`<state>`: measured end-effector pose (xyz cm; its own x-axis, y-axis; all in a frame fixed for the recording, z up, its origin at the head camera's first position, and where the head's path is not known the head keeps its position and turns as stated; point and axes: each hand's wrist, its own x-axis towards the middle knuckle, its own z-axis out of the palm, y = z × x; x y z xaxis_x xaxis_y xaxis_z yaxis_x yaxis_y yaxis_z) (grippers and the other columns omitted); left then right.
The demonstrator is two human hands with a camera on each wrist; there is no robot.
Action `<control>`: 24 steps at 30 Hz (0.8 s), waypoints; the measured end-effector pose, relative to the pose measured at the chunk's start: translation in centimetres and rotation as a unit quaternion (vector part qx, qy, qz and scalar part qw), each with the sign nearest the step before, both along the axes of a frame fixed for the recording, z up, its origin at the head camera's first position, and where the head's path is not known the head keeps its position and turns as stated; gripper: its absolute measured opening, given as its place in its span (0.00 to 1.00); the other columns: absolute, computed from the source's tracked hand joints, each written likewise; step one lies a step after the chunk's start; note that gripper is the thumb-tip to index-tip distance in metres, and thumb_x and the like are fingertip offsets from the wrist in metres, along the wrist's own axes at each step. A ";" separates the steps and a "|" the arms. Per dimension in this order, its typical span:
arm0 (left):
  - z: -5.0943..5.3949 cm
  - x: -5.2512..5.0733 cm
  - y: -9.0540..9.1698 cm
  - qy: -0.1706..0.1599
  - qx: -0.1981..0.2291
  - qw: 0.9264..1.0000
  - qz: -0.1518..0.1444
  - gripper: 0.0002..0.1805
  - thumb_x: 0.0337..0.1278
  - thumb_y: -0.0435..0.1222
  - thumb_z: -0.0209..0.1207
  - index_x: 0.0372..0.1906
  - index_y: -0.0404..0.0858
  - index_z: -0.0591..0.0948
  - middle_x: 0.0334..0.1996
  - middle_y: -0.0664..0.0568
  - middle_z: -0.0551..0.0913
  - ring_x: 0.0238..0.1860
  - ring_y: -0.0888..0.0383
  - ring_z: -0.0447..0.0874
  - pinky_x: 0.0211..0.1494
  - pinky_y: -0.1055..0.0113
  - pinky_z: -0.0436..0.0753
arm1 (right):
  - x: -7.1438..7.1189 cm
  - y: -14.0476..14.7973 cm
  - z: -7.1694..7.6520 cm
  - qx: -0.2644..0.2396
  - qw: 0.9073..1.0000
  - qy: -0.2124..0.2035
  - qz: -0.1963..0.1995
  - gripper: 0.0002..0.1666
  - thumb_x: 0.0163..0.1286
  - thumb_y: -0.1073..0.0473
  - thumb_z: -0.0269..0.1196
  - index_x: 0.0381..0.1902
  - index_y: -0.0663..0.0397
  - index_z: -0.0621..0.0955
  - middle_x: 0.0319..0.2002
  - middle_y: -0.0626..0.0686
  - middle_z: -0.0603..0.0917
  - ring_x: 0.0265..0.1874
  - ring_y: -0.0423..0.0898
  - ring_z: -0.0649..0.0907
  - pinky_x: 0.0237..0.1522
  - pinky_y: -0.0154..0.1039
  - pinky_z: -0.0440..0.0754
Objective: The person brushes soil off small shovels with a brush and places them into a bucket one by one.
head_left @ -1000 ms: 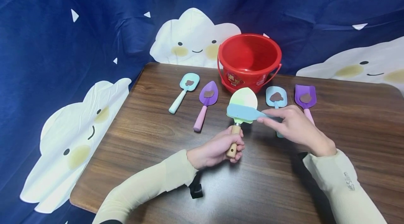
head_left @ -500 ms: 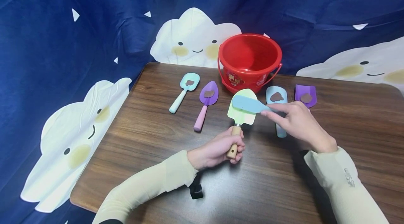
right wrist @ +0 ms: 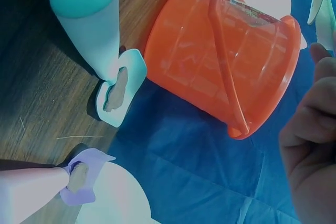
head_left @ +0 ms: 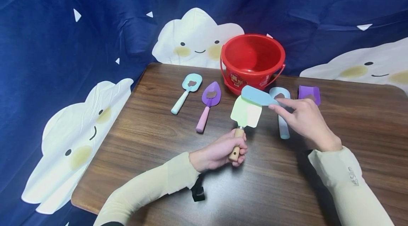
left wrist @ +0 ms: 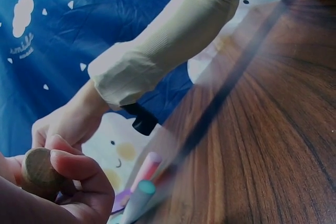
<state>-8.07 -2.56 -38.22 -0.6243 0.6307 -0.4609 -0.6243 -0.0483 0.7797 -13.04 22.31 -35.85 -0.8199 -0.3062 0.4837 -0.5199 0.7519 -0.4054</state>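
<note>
In the head view my left hand point(head_left: 221, 150) grips the wooden handle of a small trowel point(head_left: 242, 112), its pale green blade pointing away from me. My right hand point(head_left: 307, 121) pinches the narrow end of a flat light-blue spatula point(head_left: 255, 95) between thumb and fingers. The spatula lies across the far part of the trowel blade, covering its tip; whether they touch is hard to tell. In the left wrist view the round handle end point(left wrist: 41, 169) shows inside the curled left hand. At the right wrist view's edge, part of my right hand point(right wrist: 315, 124) appears.
A red bucket point(head_left: 251, 79) stands at the table's back, just beyond the trowel. Toy shovels with brown patches flank it: a light-blue one point(head_left: 180, 102) and a pointed purple one point(head_left: 216, 93) to the left, another light-blue one point(head_left: 283, 128) and a purple one point(head_left: 309, 92) to the right.
The right hand has slid the spatula from the base of the trowel blade up toward its tip and a little right, uncovering the lower blade. The left hand stays nearly still.
</note>
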 end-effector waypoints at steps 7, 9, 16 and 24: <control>-0.2 0.0 0.0 0.003 -0.002 1.000 -0.001 0.15 0.49 0.28 0.49 0.39 0.46 0.61 0.19 0.54 0.67 0.16 0.59 0.66 0.18 0.73 0.63 | -0.2 0.1 0.1 -0.007 0.999 0.032 -0.018 0.20 0.50 0.59 0.74 0.43 0.58 0.87 0.22 0.56 0.87 0.12 0.37 0.68 0.19 0.26 0.62; -0.3 0.0 0.0 0.005 -0.006 1.000 0.003 0.15 0.50 0.28 0.48 0.40 0.46 0.61 0.18 0.54 0.67 0.16 0.60 0.66 0.18 0.73 0.63 | -0.2 0.1 0.2 -0.013 0.999 0.035 -0.024 0.20 0.50 0.60 0.74 0.43 0.58 0.87 0.22 0.56 0.87 0.13 0.38 0.67 0.19 0.27 0.62; -0.5 -0.1 -0.1 0.022 -0.010 1.000 0.020 0.12 0.57 0.30 0.49 0.43 0.46 0.63 0.17 0.53 0.68 0.13 0.60 0.70 0.16 0.75 0.65 | 0.0 0.1 0.4 -0.038 0.998 0.026 -0.038 0.18 0.52 0.61 0.73 0.42 0.60 0.87 0.23 0.56 0.87 0.14 0.35 0.66 0.19 0.26 0.62; -0.5 -0.3 -0.1 0.031 -0.013 0.999 0.026 0.09 0.64 0.33 0.50 0.43 0.45 0.64 0.17 0.53 0.68 0.11 0.60 0.71 0.15 0.74 0.67 | 0.2 0.1 0.4 -0.056 0.996 0.039 -0.049 0.18 0.50 0.62 0.74 0.40 0.61 0.87 0.27 0.59 0.88 0.19 0.49 0.78 0.22 0.25 0.67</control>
